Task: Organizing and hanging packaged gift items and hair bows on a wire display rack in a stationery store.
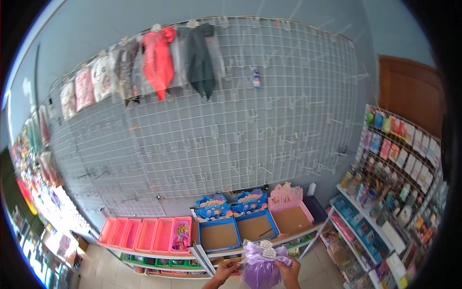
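Note:
A lilac satin bow [261, 276] in a clear plastic bag is held up low in the picture, with a pale patterned card [267, 249] at its top. My left hand [227, 270] pinches the left edge of the bag. On the other side, my right hand [290, 271] grips the bow's right part between thumb and fingers. The lower end of the bow runs towards the picture's bottom edge. Beyond my hands, a red satin bow [158, 59] and a dark green satin bow [199, 59] hang in clear bags from the wire grid wall panel [202, 121].
Clear hooks stick out of the grid, and one carries a small blue-and-white packaged item [256, 77]. Below stands a shelf with pink plastic baskets [142, 234], blue display boxes [218, 236] and a pink display box [290, 218]. A stocked rack [364, 234] stands at the right.

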`<state>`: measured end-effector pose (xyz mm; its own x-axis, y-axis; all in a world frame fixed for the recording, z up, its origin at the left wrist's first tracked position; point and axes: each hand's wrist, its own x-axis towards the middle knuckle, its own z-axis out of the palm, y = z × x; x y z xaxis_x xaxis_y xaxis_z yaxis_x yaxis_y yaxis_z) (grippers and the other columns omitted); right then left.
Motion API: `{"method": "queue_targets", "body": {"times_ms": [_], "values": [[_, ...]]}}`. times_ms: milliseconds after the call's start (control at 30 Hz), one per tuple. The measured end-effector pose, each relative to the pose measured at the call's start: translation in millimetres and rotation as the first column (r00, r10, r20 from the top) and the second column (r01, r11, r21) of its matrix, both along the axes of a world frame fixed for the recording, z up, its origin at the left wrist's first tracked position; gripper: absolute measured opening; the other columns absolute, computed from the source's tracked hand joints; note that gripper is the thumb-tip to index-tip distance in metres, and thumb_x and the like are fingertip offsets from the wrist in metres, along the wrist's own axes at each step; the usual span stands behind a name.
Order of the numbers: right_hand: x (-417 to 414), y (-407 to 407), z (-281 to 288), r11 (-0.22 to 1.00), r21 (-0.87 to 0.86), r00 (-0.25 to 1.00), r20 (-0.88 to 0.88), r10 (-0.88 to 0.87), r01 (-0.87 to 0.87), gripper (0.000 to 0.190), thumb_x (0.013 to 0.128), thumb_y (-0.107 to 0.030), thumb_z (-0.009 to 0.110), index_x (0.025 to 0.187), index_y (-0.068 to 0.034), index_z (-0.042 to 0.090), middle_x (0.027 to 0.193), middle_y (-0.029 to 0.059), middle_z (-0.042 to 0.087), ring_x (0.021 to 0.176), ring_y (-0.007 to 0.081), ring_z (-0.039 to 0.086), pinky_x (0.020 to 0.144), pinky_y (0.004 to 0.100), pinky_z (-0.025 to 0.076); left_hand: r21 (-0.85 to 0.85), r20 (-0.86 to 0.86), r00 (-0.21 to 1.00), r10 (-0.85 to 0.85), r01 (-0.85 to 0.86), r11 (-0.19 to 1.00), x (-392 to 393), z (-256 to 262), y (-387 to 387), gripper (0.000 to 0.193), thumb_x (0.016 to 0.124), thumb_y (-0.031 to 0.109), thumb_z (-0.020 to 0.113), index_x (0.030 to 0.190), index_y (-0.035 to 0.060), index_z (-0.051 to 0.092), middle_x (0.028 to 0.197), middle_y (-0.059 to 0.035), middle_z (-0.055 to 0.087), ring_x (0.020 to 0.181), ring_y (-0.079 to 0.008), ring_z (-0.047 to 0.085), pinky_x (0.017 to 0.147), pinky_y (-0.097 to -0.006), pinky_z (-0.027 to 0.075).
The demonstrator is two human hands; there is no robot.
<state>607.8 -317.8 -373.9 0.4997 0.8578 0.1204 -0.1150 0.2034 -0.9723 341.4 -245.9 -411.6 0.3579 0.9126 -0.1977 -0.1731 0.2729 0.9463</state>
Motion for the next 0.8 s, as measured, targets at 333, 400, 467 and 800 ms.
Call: {"method": "queue_targets", "body": {"times_ms": [333,400,467,800], "values": [[77.2,11.8,8.0,0.997,0.032,0.997,0.039,0.069,-0.07,0.022,0.08,0.004,0.072,0.102,0.003,0.069,0.093,0.0046,0.067,0.08,0.0135,0.061,0.071,0.0282,0.051,0.078,0.007,0.997,0.076,-0.076,0.994,73.3,21.1,25.6,0.051,0.091,0.033,0.069,0.131,0.0041,0.055,0.108,-0.0095,0.066,0.108,-0.0154,0.06,0.094,-0.0292,0.044],[82.7,20.0,6.1,0.995,0.018,0.992,0.082,0.091,-0.093,0.021,0.08,0.005,0.072,0.1,0.003,0.069,0.092,0.0041,0.067,0.079,0.0136,0.06,0.071,0.0285,0.051,0.082,0.072,0.997,0.036,-0.042,0.996,79.9,25.5,21.1,0.049,0.093,0.03,0.068,0.132,0.0045,0.054,0.108,-0.0091,0.066,0.108,-0.0153,0.059,0.094,-0.029,0.043],[79.3,23.9,9.9,0.989,0.009,0.988,0.02,0.15,-0.151,0.021,0.081,0.005,0.072,0.101,0.002,0.068,0.091,0.0038,0.066,0.078,0.0136,0.06,0.07,0.0287,0.051,0.064,0.128,0.992,-0.013,0.005,0.998,85.6,30.6,13.7,0.034,0.096,0.023,0.063,0.125,0.004,0.058,0.106,-0.0067,0.067,0.102,-0.0125,0.06,0.091,-0.0268,0.043],[106.5,60.1,-34.9,0.933,-0.141,0.913,0.202,0.354,-0.33,0.016,0.086,-0.001,0.07,0.101,0.002,0.066,0.093,0.0032,0.065,0.081,0.0165,0.058,0.075,0.0311,0.049,0.153,0.028,0.999,0.046,-0.05,0.987,84.9,12.1,-6.1,0.017,0.094,0.026,0.064,0.096,0.0092,0.065,0.085,0.0031,0.065,0.079,-0.004,0.056,0.067,-0.0223,0.043]]}}
